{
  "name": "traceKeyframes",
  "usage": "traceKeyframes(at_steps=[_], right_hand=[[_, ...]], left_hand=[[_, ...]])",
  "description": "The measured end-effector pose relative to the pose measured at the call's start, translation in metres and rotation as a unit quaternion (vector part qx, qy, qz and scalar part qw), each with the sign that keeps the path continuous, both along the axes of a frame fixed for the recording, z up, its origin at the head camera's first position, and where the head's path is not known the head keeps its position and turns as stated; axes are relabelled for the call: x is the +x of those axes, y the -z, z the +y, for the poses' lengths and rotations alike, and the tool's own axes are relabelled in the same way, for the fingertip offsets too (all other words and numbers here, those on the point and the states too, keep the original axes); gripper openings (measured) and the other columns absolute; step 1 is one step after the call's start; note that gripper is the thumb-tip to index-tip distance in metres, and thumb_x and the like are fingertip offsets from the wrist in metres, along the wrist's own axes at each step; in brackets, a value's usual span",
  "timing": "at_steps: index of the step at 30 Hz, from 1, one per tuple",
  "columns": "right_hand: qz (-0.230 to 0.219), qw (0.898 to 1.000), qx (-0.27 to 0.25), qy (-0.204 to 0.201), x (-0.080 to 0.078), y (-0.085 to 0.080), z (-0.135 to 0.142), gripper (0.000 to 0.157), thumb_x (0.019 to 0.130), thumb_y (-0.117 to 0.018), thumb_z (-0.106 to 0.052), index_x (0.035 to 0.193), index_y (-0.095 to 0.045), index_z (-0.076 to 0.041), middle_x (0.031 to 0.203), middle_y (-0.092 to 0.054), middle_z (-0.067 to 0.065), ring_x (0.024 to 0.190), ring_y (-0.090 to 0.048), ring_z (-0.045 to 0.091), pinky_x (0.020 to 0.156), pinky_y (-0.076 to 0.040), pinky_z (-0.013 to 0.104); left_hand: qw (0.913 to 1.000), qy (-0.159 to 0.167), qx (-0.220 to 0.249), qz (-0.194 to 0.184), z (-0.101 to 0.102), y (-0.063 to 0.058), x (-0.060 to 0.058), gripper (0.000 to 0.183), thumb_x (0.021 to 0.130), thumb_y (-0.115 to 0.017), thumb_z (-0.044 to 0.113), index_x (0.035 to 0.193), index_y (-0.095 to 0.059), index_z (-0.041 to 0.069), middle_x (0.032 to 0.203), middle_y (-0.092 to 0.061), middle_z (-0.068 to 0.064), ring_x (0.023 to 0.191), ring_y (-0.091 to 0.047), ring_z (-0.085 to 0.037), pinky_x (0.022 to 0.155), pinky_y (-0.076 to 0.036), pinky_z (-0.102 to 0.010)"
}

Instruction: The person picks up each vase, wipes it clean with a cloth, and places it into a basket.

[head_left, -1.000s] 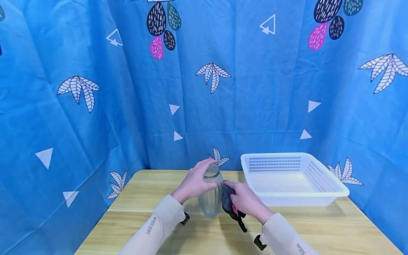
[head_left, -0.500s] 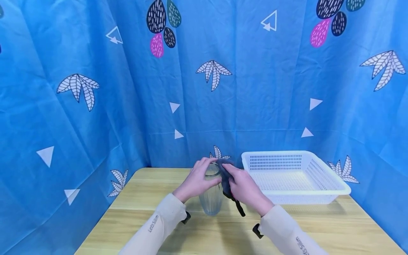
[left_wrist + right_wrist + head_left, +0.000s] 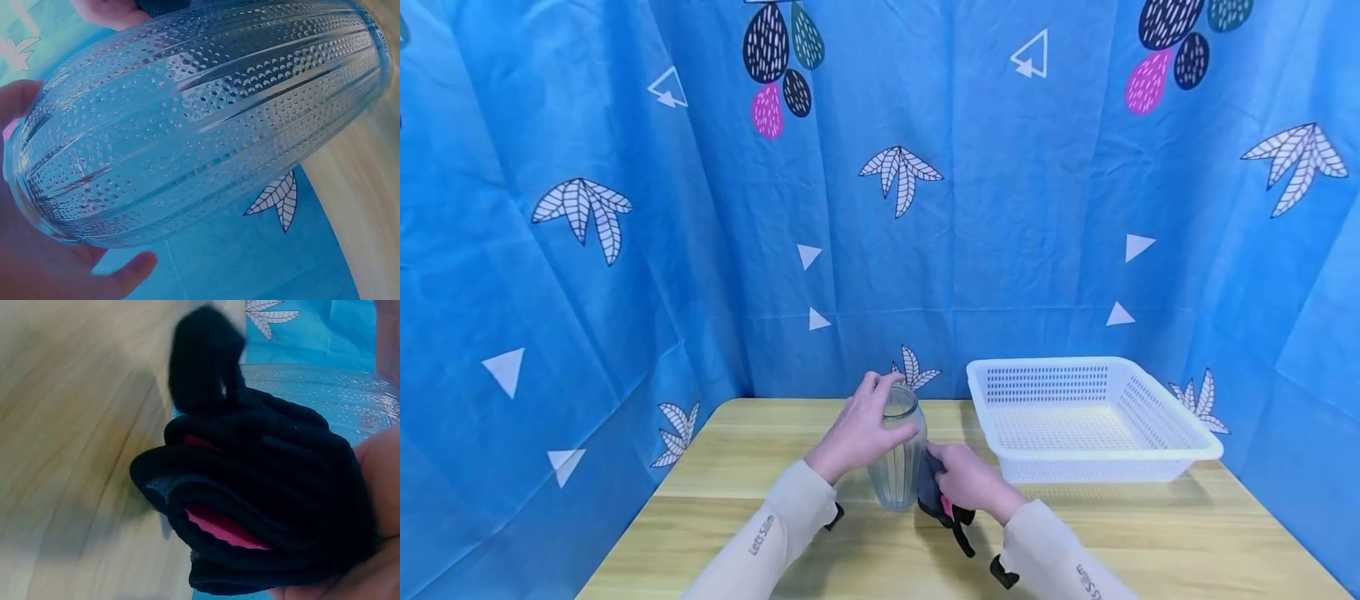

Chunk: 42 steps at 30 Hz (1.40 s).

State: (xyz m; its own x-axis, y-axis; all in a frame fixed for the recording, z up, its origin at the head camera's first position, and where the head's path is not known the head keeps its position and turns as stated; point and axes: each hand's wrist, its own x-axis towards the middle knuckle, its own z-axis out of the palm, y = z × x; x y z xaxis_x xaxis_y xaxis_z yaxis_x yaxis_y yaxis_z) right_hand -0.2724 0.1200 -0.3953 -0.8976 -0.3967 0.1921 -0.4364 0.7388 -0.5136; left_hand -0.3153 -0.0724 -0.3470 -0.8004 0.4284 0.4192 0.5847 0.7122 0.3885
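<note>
A clear ribbed glass vase stands upright on the wooden table. Around its neck, just under the rim, my left hand grips with thumb and fingers. Raised dots cover the bands of the glass in the left wrist view. On the vase's right side, low down, my right hand holds a folded dark cloth against the glass. In the right wrist view the cloth is bunched in several layers, pink-red between the folds, and a black loop sticks out. Its side toward the vase is hidden.
To the right, a white plastic basket with slotted walls sits close to the right hand. A blue patterned curtain hangs behind the table and on both sides.
My right hand first rose with the cloth to the vase's rim, then came back down to its lower right side. The left hand stays at the neck.
</note>
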Motion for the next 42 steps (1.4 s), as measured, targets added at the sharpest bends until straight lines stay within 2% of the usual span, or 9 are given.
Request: traceKeyframes(at_steps=[5,12,17,20,24,27,32,36,42], right_hand=[[0.003,1.000,-0.013,0.016,0.003,-0.003,-0.002,0.051,0.078,-0.048,0.006,0.128,-0.050,-0.004,0.089,-0.064,0.010,0.063,-0.054,0.011,0.062,-0.044,0.027],[0.006,0.998,-0.057,0.039,0.018,-0.025,-0.001,0.053,0.082,-0.045,0.005,0.134,-0.046,-0.007,0.059,-0.055,0.000,0.040,-0.051,0.009,0.043,-0.044,0.026],[0.057,0.994,-0.075,0.054,0.026,-0.049,-0.001,0.048,0.086,-0.045,0.003,0.133,-0.048,-0.008,0.064,-0.056,0.000,0.039,-0.050,0.007,0.044,-0.044,0.024],[0.111,0.988,-0.079,0.067,0.026,-0.061,-0.001,0.047,0.088,-0.047,0.001,0.134,-0.048,-0.009,0.078,-0.063,0.003,0.053,-0.058,0.006,0.056,-0.049,0.025],[0.171,0.980,-0.068,0.072,0.021,-0.065,-0.001,0.046,0.088,-0.049,0.000,0.133,-0.050,-0.010,0.110,-0.065,0.009,0.091,-0.063,0.016,0.080,-0.051,0.035],[0.168,0.982,-0.054,0.070,0.015,-0.058,-0.001,0.044,0.088,-0.050,0.000,0.132,-0.051,-0.008,0.114,-0.063,0.012,0.098,-0.062,0.020,0.084,-0.050,0.037],[0.090,0.994,-0.043,0.045,0.003,-0.029,-0.001,0.046,0.087,-0.048,0.003,0.132,-0.049,-0.007,0.082,-0.066,0.008,0.058,-0.061,0.011,0.059,-0.049,0.027],[0.018,0.999,-0.028,0.000,-0.003,0.000,-0.001,0.051,0.084,-0.044,0.007,0.134,-0.046,-0.005,0.075,-0.064,0.007,0.044,-0.053,0.005,0.056,-0.047,0.022],[-0.004,1.000,0.007,-0.018,-0.006,0.018,-0.001,0.058,0.080,-0.044,0.009,0.137,-0.040,0.002,0.104,-0.065,0.017,0.070,-0.062,0.011,0.074,-0.049,0.030]], left_hand=[[0.9989,-0.005,-0.025,0.040,-0.001,-0.006,0.003,0.078,0.077,-0.064,0.054,0.142,-0.029,0.030,0.132,-0.045,0.003,0.119,-0.041,-0.019,0.093,-0.036,-0.045],[0.9995,0.016,-0.011,-0.023,-0.002,-0.012,0.005,0.077,0.077,-0.064,0.044,0.142,-0.024,0.038,0.143,-0.034,0.011,0.130,-0.033,-0.018,0.100,-0.030,-0.051],[0.9995,0.015,-0.025,-0.013,0.000,-0.013,0.004,0.082,0.070,-0.064,0.042,0.142,-0.027,0.034,0.141,-0.036,0.010,0.128,-0.034,-0.018,0.097,-0.032,-0.049],[0.9993,0.010,-0.034,0.009,0.002,-0.012,0.004,0.080,0.072,-0.063,0.048,0.142,-0.028,0.033,0.140,-0.038,0.009,0.126,-0.037,-0.019,0.095,-0.034,-0.049],[0.9994,0.012,-0.025,0.022,0.005,-0.007,0.001,0.076,0.077,-0.058,0.063,0.141,-0.029,0.034,0.139,-0.040,0.011,0.127,-0.037,-0.017,0.095,-0.034,-0.048],[0.9995,0.022,-0.012,0.021,0.006,-0.003,-0.001,0.075,0.077,-0.057,0.064,0.141,-0.031,0.033,0.138,-0.041,0.011,0.128,-0.037,-0.016,0.097,-0.034,-0.047],[0.9995,0.026,0.000,0.020,0.003,0.000,-0.002,0.073,0.079,-0.062,0.056,0.140,-0.030,0.034,0.136,-0.039,0.008,0.124,-0.040,-0.017,0.097,-0.036,-0.046],[0.9997,0.019,0.003,0.016,0.001,0.000,-0.001,0.074,0.077,-0.063,0.056,0.140,-0.029,0.037,0.134,-0.039,0.004,0.117,-0.045,-0.017,0.095,-0.038,-0.046],[0.9967,-0.035,-0.036,0.064,0.002,0.000,0.001,0.078,0.072,-0.060,0.064,0.138,-0.035,0.030,0.113,-0.041,0.003,0.095,-0.043,-0.015,0.081,-0.037,-0.036]])
